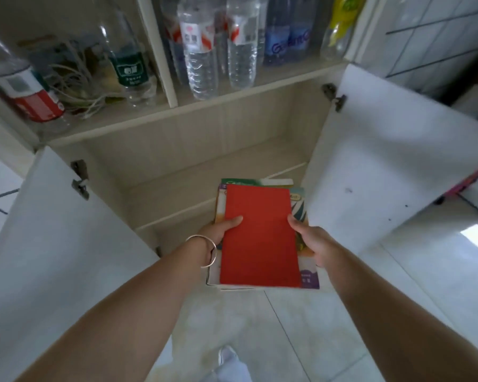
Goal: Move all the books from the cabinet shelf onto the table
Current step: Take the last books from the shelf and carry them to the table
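A stack of books with a plain red cover on top and colourful covers beneath is held in front of the open lower cabinet compartment. My left hand, with a bangle on the wrist, grips the stack's left edge, thumb on the red cover. My right hand grips the right edge the same way. The far end of the stack reaches over the shelf's front edge; the near end hangs above the floor. The shelf behind the stack looks bare. No table is in view.
Two white cabinet doors stand open, the left door and the right door. The upper shelf holds several plastic bottles and a tangle of cord. Pale floor tiles lie below.
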